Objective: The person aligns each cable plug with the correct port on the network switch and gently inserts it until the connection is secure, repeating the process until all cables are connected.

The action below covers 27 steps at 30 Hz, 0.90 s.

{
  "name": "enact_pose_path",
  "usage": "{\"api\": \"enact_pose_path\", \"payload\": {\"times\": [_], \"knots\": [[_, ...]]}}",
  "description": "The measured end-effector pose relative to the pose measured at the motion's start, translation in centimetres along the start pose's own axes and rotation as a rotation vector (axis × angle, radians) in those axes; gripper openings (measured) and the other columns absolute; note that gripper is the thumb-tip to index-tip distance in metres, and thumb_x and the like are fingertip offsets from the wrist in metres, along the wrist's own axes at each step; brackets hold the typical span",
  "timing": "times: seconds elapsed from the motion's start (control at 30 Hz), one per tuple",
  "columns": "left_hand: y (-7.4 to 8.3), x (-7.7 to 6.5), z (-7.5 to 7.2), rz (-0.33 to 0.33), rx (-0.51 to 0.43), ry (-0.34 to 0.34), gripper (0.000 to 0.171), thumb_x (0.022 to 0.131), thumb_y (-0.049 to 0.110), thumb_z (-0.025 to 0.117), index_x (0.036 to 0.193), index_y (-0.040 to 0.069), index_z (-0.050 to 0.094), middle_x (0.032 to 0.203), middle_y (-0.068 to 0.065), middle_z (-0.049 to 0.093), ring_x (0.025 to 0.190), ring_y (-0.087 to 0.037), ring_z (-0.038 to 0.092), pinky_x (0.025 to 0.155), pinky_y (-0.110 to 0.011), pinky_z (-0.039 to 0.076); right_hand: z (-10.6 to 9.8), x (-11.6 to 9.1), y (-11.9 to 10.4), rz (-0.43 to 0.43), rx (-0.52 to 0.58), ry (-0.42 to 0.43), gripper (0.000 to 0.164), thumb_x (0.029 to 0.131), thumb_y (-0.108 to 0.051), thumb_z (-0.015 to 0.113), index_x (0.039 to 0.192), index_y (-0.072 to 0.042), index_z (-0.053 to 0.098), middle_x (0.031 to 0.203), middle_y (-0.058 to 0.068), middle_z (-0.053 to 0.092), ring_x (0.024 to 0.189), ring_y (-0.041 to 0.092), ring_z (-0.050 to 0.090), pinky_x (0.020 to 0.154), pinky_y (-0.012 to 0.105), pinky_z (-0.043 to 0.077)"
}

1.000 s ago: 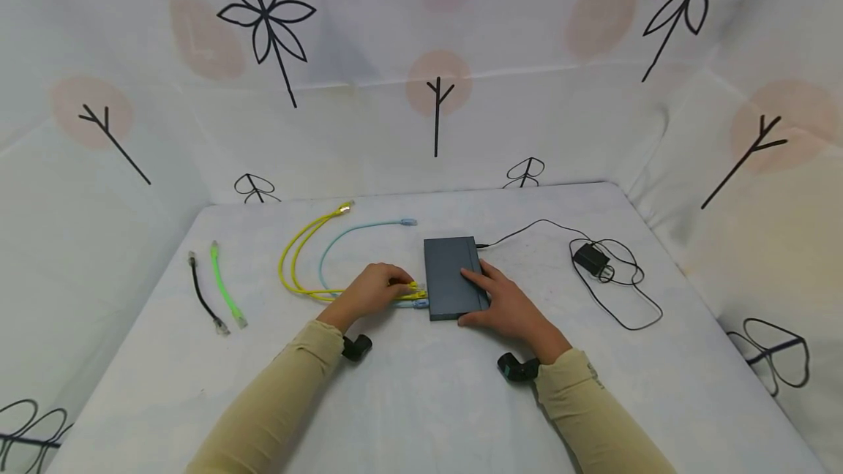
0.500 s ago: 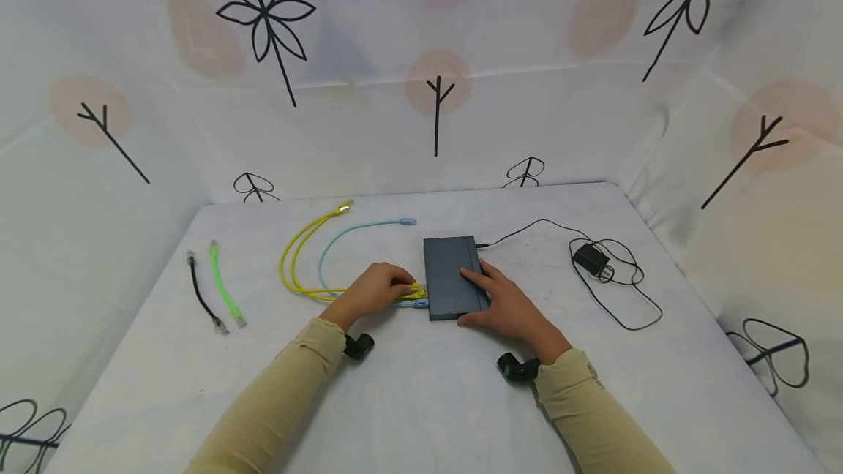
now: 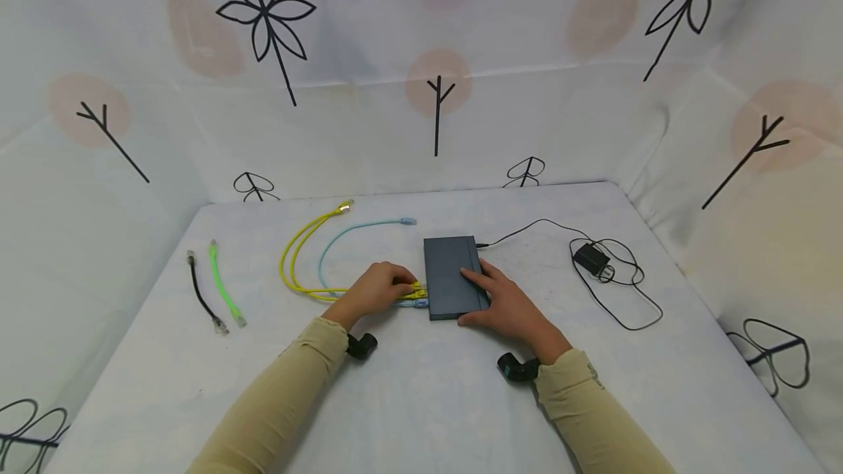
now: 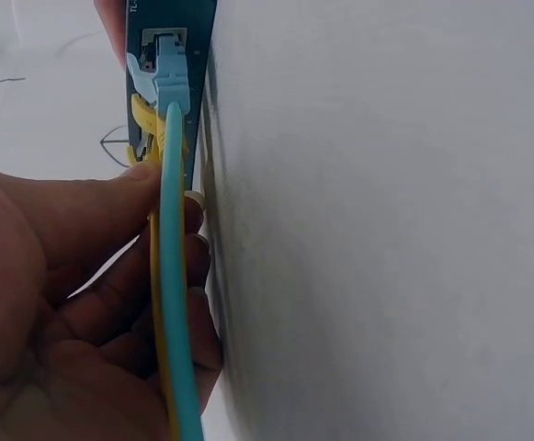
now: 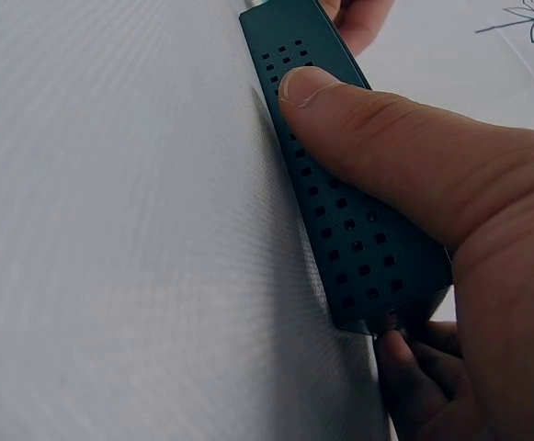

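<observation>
A flat dark blue-grey network switch lies on the table in the head view. On its left side, a light blue Ethernet cable is plugged into the port nearest the person. Just beyond it, yellow Ethernet cables reach the same side. My left hand pinches a yellow plug there between thumb and fingers; how deep that plug sits is hidden. Across from it, my right hand grips the switch, its thumb along the perforated near side and its fingers over the top and right end.
A black power adapter with coiled cord lies to the right, its lead running to the switch's far right corner. Short black and green Ethernet cables lie at the left. White patterned cloth walls surround the table.
My left hand has shifted slightly right with the yellow plug, which is now closer against the switch's side. My right hand and the switch have stayed in place.
</observation>
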<state>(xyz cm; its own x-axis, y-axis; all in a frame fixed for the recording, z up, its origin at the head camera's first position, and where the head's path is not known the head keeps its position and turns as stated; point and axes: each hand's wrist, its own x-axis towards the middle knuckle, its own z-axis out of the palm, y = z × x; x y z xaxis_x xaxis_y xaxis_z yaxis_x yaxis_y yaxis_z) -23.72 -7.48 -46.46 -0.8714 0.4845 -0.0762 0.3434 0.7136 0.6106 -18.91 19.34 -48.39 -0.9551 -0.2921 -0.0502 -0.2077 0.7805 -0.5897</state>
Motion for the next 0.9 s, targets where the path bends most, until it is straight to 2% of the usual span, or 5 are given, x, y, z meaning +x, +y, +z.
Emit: {"api": "enact_pose_path", "payload": {"times": [0.3, 0.67, 0.9], "knots": [[0.17, -0.01, 0.03, -0.011, -0.003, 0.002, 0.016, 0.094, 0.017, 0.064, 0.106, 0.016, 0.075, 0.100, 0.003, 0.072, 0.098, -0.014, 0.065, 0.086, -0.033, 0.052, 0.07, 0.08, 0.05, 0.004, -0.001, 0.001, 0.093, 0.071, -0.056, 0.080, 0.150, -0.029, 0.038, 0.162, 0.013, 0.017, 0.144, 0.042, 0.027, 0.106, 0.061, 0.036], [0.06, 0.36, -0.30, -0.025, -0.004, -0.051, 0.019, 0.095, 0.016, 0.062, 0.110, 0.015, 0.074, 0.108, 0.001, 0.071, 0.110, -0.020, 0.060, 0.095, -0.038, 0.049, 0.00, 0.01, 0.04, -0.001, 0.013, -0.007, 0.093, 0.072, -0.054, 0.080, 0.150, -0.028, 0.038, 0.162, 0.014, 0.017, 0.144, 0.042, 0.027, 0.106, 0.061, 0.036], [-0.07, 0.53, -0.35, -0.019, 0.010, -0.068, 0.021, 0.095, 0.012, 0.060, 0.111, 0.014, 0.074, 0.109, 0.001, 0.070, 0.111, -0.019, 0.060, 0.095, -0.037, 0.049, -0.02, 0.04, 0.02, 0.001, 0.006, -0.006, 0.093, 0.071, -0.055, 0.080, 0.150, -0.028, 0.037, 0.162, 0.013, 0.017, 0.144, 0.042, 0.027, 0.106, 0.061, 0.036]]}}
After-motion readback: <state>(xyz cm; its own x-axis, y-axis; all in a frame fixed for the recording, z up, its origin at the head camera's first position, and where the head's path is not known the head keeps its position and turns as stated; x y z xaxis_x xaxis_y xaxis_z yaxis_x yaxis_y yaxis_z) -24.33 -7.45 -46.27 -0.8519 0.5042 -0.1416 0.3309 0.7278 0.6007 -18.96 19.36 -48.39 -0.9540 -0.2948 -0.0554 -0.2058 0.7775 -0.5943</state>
